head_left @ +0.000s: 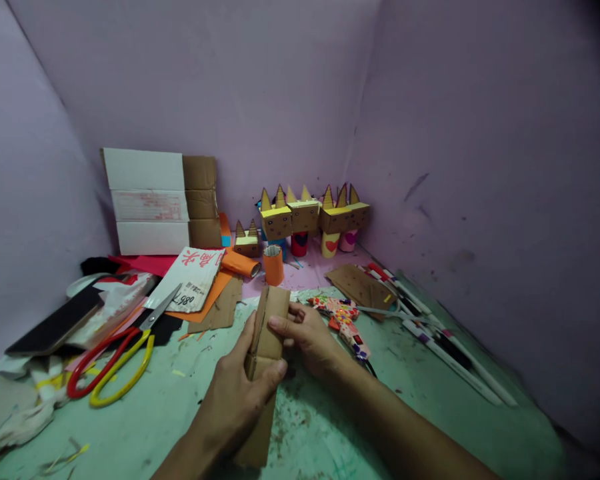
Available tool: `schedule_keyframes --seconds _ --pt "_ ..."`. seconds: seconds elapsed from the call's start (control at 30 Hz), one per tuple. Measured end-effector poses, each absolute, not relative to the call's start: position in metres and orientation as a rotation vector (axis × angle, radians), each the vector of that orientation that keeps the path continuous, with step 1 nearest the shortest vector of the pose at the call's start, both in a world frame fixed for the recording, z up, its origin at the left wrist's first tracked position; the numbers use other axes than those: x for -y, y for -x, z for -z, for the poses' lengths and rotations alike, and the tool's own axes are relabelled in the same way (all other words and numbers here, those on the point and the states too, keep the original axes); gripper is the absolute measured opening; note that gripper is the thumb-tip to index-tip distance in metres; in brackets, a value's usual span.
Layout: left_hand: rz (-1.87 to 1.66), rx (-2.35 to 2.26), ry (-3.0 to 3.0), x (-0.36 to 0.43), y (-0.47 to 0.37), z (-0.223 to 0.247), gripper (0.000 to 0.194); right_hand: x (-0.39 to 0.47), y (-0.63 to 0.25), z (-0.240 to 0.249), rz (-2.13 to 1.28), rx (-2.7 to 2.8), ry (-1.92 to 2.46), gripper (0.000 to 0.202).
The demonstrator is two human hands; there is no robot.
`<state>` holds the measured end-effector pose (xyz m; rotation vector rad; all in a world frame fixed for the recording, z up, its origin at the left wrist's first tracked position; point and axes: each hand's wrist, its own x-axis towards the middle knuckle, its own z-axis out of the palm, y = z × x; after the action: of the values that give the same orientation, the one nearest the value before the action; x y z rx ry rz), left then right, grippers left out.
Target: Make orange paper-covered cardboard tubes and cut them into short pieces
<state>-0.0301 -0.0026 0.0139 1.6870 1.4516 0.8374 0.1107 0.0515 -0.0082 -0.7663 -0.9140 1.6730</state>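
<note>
A long, narrow strip of folded brown cardboard (272, 339) is held between both hands above the green table. My left hand (240, 377) wraps round its left side, the thumb lying across its face. Higher up on the right edge, my right hand (307, 333) pinches the strip between thumb and fingers. Creases cross the cardboard, and its lower end passes behind my left hand. Just right of my right hand lies a glue gun with a flowered pattern (344, 319). To the left rest scissors (147, 327) with one red and one yellow handle.
Several cardboard animal heads (305, 217) with pointed ears stand at the back on coloured tubes. An orange tube (273, 265) stands before them. Flattened white and brown cardboard (147, 200) leans on the wall. Marker pens (450, 360) lie at right. Papers and a dark flat object (55, 323) crowd the left.
</note>
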Motion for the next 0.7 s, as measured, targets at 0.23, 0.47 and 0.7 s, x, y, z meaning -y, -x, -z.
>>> schedule_keyframes --seconds 0.23,0.47,0.7 --pt "-0.786 -1.555 -1.653 0.005 0.026 -0.019 0.082 -0.05 -0.107 0.006 -1.697 0.882 0.781 0.043" --pt "-0.788 -1.564 -1.667 0.006 0.024 -0.024 0.076 -0.05 -0.107 0.008 -1.7 0.873 0.791 0.044" --pt "-0.772 -1.563 -1.676 0.004 0.026 -0.019 0.079 -0.05 -0.107 0.008 -1.714 0.851 0.77 0.043"
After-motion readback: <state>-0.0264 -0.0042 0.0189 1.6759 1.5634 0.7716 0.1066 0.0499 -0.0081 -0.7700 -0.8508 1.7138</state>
